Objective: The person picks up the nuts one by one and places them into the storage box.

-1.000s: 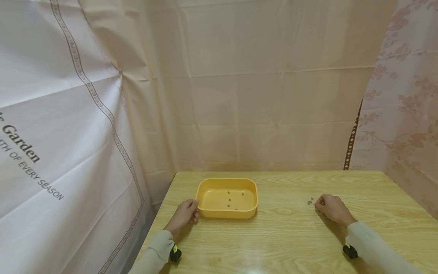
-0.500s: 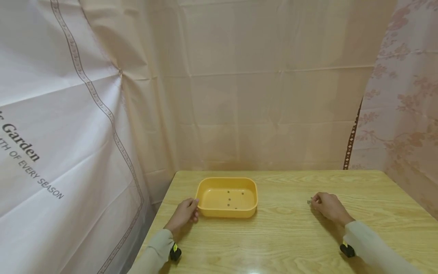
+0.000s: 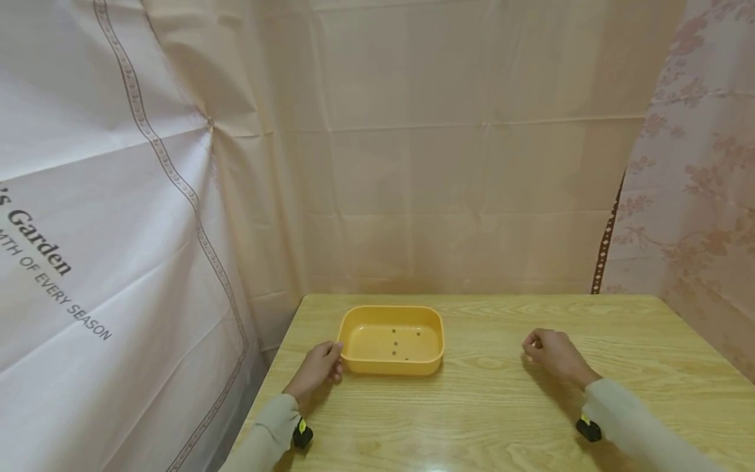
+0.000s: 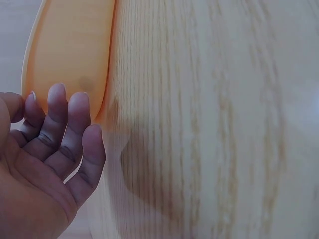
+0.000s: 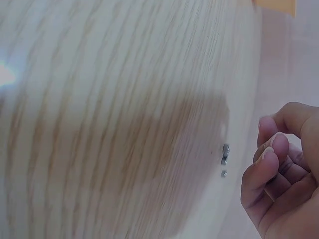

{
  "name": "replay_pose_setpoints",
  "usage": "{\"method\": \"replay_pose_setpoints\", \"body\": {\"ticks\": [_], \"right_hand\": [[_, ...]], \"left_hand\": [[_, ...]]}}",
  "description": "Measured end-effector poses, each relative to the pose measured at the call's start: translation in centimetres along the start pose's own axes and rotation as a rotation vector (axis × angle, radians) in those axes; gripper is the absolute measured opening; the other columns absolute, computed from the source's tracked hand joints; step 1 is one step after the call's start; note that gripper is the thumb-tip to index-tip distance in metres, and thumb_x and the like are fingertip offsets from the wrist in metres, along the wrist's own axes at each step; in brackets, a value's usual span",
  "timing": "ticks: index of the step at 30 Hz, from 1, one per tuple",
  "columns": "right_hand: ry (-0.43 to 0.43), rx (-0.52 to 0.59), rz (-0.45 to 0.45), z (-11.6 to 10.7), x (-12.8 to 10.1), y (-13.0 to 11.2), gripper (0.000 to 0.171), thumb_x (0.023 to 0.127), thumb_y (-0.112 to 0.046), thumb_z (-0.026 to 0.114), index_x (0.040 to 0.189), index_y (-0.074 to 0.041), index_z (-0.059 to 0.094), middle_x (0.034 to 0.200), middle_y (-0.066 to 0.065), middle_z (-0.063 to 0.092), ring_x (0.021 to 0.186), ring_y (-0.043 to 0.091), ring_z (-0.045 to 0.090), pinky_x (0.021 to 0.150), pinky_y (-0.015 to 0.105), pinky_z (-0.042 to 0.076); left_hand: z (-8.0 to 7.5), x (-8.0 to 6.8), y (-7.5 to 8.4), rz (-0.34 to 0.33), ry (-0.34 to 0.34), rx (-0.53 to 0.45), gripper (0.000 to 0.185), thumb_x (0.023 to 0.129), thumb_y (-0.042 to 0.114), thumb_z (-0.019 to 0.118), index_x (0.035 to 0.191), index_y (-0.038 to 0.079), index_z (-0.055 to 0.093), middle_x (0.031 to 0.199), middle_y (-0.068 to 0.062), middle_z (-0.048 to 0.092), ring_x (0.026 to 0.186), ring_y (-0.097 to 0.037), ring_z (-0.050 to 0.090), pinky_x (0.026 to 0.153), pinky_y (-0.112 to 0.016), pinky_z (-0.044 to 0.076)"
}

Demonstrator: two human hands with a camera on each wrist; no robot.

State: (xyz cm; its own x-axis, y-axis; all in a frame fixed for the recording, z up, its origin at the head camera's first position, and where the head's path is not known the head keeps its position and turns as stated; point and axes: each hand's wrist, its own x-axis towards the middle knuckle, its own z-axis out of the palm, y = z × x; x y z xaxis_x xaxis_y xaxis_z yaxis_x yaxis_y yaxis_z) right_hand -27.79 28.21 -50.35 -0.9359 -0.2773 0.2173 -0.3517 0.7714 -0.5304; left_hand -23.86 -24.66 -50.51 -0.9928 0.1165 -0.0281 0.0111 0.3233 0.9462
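A yellow plastic tray (image 3: 392, 367) stands on the table, with several small metal nuts (image 3: 396, 343) scattered over its floor. At the tray's left end, my left hand (image 3: 315, 370) pinches the rim between thumb and index finger; the other fingers curve loosely beside the wall in the left wrist view. My right hand (image 3: 554, 354) is over the table right of the tray, fingers curled in and tips close together. I cannot tell whether a nut is between them. In the right wrist view, a few nuts (image 5: 225, 155) lie on the wood beside the fingertips; the hand covers them in the head view.
The wood-grain table (image 3: 472, 419) reaches back to a beige cloth (image 3: 460, 196) hung behind it. A white printed cloth (image 3: 118, 262) hangs on the left and a floral one (image 3: 702, 196) on the right. Each wrist carries a small black device (image 3: 303, 434).
My right hand has moved left from beside the loose nuts until it covers them in the head view, fingers curled. The left hand and the tray have stayed put.
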Motion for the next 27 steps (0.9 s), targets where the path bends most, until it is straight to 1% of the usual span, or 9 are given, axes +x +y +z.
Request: {"method": "replay_pose_setpoints", "body": {"ticks": [2,4,9,14,18,22,27], "right_hand": [[-0.006,0.015,-0.015,0.2,0.1,-0.3,0.013,0.101,-0.011,0.061,0.097,-0.001,0.068,0.084,0.002,0.067,0.067,0.012,0.058,0.056,0.029,0.049],[-0.012,0.028,-0.005,0.4,0.2,-0.6,0.012,0.101,-0.011,0.062,0.097,-0.001,0.068,0.083,0.002,0.067,0.065,0.011,0.058,0.055,0.028,0.049],[-0.021,0.052,0.001,0.8,0.5,-1.4,0.012,0.101,-0.011,0.061,0.099,-0.002,0.068,0.083,0.003,0.067,0.066,0.013,0.06,0.056,0.028,0.05],[-0.028,0.061,-0.02,1.0,0.7,-2.2,0.014,0.102,-0.012,0.06,0.1,-0.001,0.068,0.082,0.002,0.067,0.066,0.013,0.062,0.058,0.027,0.05],[-0.035,0.079,-0.023,1.2,0.8,-2.7,0.013,0.102,-0.011,0.061,0.1,0.0,0.068,0.081,0.002,0.067,0.065,0.015,0.062,0.056,0.027,0.049],[-0.036,0.09,-0.043,1.4,0.8,-3.2,0.014,0.102,-0.011,0.062,0.101,0.001,0.068,0.079,0.002,0.066,0.062,0.014,0.058,0.052,0.026,0.046],[-0.029,0.088,-0.06,1.6,1.0,-3.8,0.014,0.102,-0.011,0.063,0.101,0.002,0.068,0.077,0.003,0.065,0.059,0.011,0.053,0.05,0.026,0.044]], "left_hand": [[0.0,0.0,0.0,-0.003,-0.003,-0.001,0.039,0.112,0.035,0.046,0.096,0.001,0.055,0.078,-0.007,0.06,0.063,-0.015,0.059,0.059,-0.027,0.054],[0.0,0.0,-0.1,0.0,-0.003,0.0,0.039,0.112,0.035,0.045,0.096,0.001,0.055,0.078,-0.007,0.06,0.063,-0.015,0.059,0.058,-0.027,0.054],[0.0,0.0,-0.1,-0.003,-0.002,-0.001,0.039,0.112,0.035,0.045,0.097,0.0,0.055,0.078,-0.007,0.06,0.063,-0.015,0.059,0.058,-0.027,0.053],[0.0,0.0,-0.1,0.001,-0.003,0.002,0.039,0.113,0.034,0.044,0.099,0.0,0.056,0.08,-0.009,0.061,0.065,-0.016,0.059,0.059,-0.028,0.054],[0.0,0.0,-0.1,-0.009,-0.003,0.0,0.039,0.112,0.034,0.045,0.098,0.0,0.056,0.079,-0.009,0.06,0.065,-0.016,0.059,0.059,-0.028,0.054],[0.0,0.1,-0.1,-0.018,0.002,-0.01,0.039,0.112,0.034,0.046,0.097,0.0,0.056,0.078,-0.008,0.06,0.064,-0.016,0.059,0.058,-0.027,0.052],[0.1,0.2,-0.1,-0.011,0.006,-0.008,0.039,0.112,0.034,0.047,0.098,-0.002,0.056,0.078,-0.009,0.06,0.064,-0.016,0.059,0.058,-0.028,0.053]]}}
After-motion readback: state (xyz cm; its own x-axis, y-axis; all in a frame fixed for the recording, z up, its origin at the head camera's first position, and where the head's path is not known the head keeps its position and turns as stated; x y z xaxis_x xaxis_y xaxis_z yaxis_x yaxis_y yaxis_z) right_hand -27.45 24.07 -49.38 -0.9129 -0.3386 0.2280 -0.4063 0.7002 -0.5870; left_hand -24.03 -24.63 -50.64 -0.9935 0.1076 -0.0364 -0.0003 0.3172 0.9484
